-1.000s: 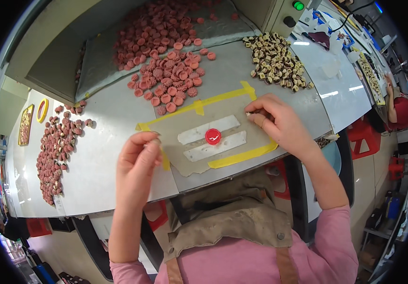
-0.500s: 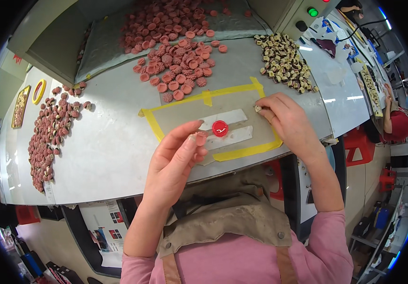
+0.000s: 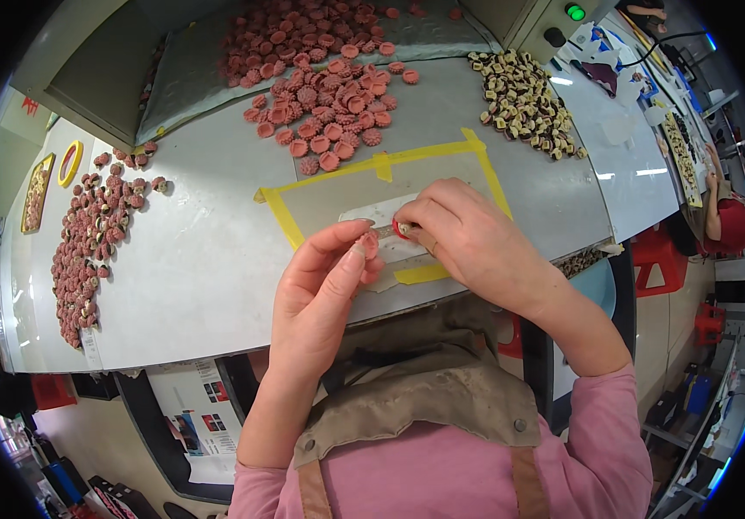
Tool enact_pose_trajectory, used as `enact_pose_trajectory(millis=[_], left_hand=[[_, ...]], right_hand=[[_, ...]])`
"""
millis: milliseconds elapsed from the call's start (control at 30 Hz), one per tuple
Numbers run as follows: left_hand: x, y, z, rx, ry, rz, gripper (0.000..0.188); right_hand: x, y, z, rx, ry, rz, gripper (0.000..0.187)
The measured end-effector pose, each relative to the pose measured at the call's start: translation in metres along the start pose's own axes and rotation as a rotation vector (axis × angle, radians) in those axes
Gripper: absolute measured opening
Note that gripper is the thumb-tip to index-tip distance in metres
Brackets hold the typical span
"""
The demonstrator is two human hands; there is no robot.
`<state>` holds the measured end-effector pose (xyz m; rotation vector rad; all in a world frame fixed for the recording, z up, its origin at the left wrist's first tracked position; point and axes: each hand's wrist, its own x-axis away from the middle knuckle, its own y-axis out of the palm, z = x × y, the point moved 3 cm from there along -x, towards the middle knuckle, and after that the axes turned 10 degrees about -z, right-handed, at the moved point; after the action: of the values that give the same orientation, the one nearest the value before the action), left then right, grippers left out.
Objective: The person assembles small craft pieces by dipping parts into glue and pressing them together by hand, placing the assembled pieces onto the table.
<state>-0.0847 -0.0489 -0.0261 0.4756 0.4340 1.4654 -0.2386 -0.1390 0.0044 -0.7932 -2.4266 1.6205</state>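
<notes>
Between the thumb and fingers of my left hand (image 3: 319, 292) is a small pink scalloped cup (image 3: 369, 245), its hollow side showing. My right hand (image 3: 475, 240) pinches a small cream-and-dark piece (image 3: 404, 227) right over a round red cap (image 3: 396, 230). Most of that cap is covered by my fingers; I cannot tell whether the piece touches it. The cap sits by a white strip (image 3: 372, 210) inside a yellow tape frame (image 3: 338, 177) on the grey table. Both hands are close together, the pink cup just left of the cap.
Loose pink cups (image 3: 329, 112) are heaped beyond the tape, running back under a grey machine housing (image 3: 96, 78). Cream-and-dark pieces (image 3: 524, 104) form a pile at the far right. Joined pink pieces (image 3: 91, 238) lie at the left, near a tape roll (image 3: 70, 163). Another person (image 3: 727, 216) works at right.
My right hand has moved left and nearer with the cream-and-dark piece, from the tape's right side to the red cap, now mostly covering it. My left hand has barely moved, still holding the pink cup.
</notes>
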Motion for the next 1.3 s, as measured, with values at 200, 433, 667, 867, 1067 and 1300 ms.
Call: enact_pose_trajectory(millis=[200,433,667,867,1067,1300], left_hand=[[0.000,0.006,0.002,-0.078,0.019,0.074,0.027],[0.000,0.007,0.000,-0.099,-0.005,0.103,0.025],[-0.001,0.007,-0.002,-0.101,-0.026,0.056,0.025],[0.004,0.012,-0.011,-0.702,0.417,0.097,0.021],[-0.004,0.015,-0.001,-0.261,0.052,0.073,0.021],[-0.002,0.009,-0.001,-0.318,0.009,0.050,0.023]], right_hand=[[-0.002,0.004,-0.009,0.207,0.111,0.055,0.018],[0.008,0.005,0.004,-0.352,0.196,0.107,0.015],[0.012,0.018,-0.017,-0.834,0.156,0.226,0.016],[0.014,0.021,-0.021,-0.694,0.142,0.257,0.017],[0.010,0.013,-0.023,-0.301,-0.083,0.371,0.021],[0.009,0.005,-0.029,-0.116,-0.200,0.290,0.027]])
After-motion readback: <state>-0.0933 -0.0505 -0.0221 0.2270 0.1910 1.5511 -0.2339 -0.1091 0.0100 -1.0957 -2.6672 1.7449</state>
